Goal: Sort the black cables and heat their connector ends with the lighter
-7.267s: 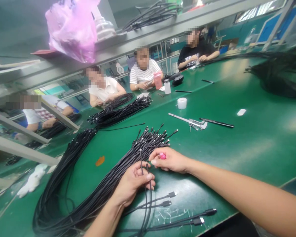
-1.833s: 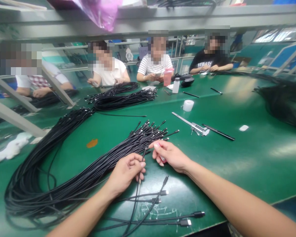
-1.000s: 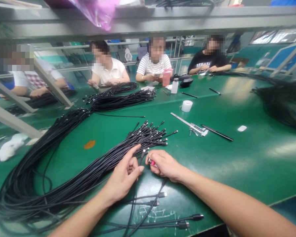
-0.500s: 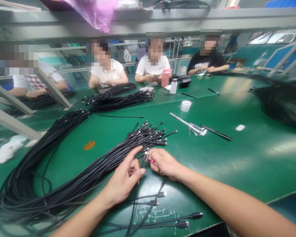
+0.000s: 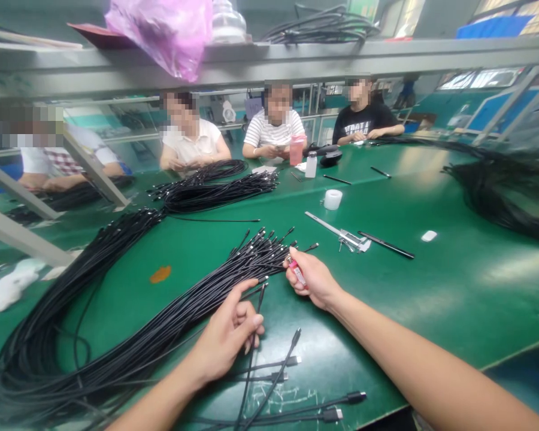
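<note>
My left hand [image 5: 236,326] pinches a black USB cable [image 5: 259,303] between thumb and curled fingers, its plug end pointing up and its index finger stretched out towards the bundle. My right hand [image 5: 312,276] is wrapped round a pink lighter [image 5: 298,272], with the thumb at its metal top; it is apart from the cable. Behind both hands lies a thick bundle of black cables [image 5: 193,299], curving off to the left, plugs towards the middle. Several separate cables with plugs [image 5: 330,414] lie in front of me on the green table [image 5: 431,311].
A caliper [image 5: 336,230], a black pen [image 5: 386,245] and a white tape roll [image 5: 333,199] lie beyond my hands. More cable bundles [image 5: 220,190] lie farther back. Several people sit opposite. A grey shelf beam [image 5: 251,63] crosses above; slanted posts [image 5: 24,233] stand at left.
My right hand has moved up and right with the lighter, away from the cable plug. My left hand stays almost in place, still on the cable. The view has tilted slightly up.
</note>
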The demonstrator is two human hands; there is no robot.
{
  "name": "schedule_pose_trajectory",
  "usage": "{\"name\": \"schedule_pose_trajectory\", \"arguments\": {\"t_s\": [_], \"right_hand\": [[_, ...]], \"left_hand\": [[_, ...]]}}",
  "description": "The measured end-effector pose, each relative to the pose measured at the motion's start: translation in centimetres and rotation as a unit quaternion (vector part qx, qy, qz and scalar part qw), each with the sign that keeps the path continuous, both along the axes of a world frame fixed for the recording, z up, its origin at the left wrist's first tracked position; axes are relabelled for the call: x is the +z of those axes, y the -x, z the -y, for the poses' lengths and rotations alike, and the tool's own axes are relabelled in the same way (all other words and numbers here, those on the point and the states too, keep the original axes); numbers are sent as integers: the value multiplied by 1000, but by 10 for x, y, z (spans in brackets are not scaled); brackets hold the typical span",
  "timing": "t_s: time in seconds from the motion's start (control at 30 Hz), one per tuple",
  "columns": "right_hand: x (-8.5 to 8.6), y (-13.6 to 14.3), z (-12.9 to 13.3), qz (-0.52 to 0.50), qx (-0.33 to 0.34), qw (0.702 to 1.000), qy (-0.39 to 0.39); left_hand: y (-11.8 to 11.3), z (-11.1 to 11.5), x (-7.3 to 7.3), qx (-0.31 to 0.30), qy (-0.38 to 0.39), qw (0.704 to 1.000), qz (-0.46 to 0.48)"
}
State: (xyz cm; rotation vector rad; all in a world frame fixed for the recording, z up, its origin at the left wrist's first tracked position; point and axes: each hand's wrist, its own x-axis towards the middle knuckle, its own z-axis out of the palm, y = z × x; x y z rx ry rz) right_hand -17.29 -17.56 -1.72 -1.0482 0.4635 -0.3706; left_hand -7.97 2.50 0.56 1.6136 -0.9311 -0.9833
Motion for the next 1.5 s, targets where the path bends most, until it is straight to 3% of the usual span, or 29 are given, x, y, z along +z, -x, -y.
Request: {"name": "schedule_pose_trajectory", "arguments": {"t_s": [0.33, 0.57, 0.67, 0.73, 0.8, 0.87, 0.93, 1.0, 1.07, 1.13, 1.17, 1.3, 1.5], "right_hand": [[4, 6, -20, 30, 149, 988, 12], [4, 9, -21, 49, 188, 981, 27], [6, 10, -14, 27, 168, 985, 39], [7, 11, -7, 21, 138, 990, 35], [7, 11, 0, 29, 106, 994, 26], [5, 10, 3, 29, 84, 996, 32], [4, 9, 1, 15, 86, 994, 67], [3, 10, -4, -5, 122, 984, 130], [3, 12, -11, -21, 189, 962, 198], [3, 14, -17, -30, 258, 933, 248], [3, 15, -20, -30, 281, 920, 272], [1, 15, -24, 2, 269, 873, 406], [-2, 11, -24, 3, 223, 864, 452]], "left_hand": [[3, 0, 1, -27, 28, 999, -30], [3, 0, -3, -29, -6, 999, -34], [1, -1, -2, -28, -25, 998, 40], [2, -2, 2, -84, -31, 987, 133], [6, -4, 9, -196, -24, 958, 207], [10, -7, 14, -302, -4, 925, 232], [12, -8, 17, -338, 14, 908, 247], [6, -8, 15, -286, 18, 914, 287], [-8, -8, 13, -155, 22, 919, 363], [-27, -7, 13, -29, 22, 890, 454], [-37, -7, 13, -2, 13, 865, 502], [-65, -9, 12, -13, -82, 770, 633], [-76, -3, 2, 11, -147, 724, 674]]}}
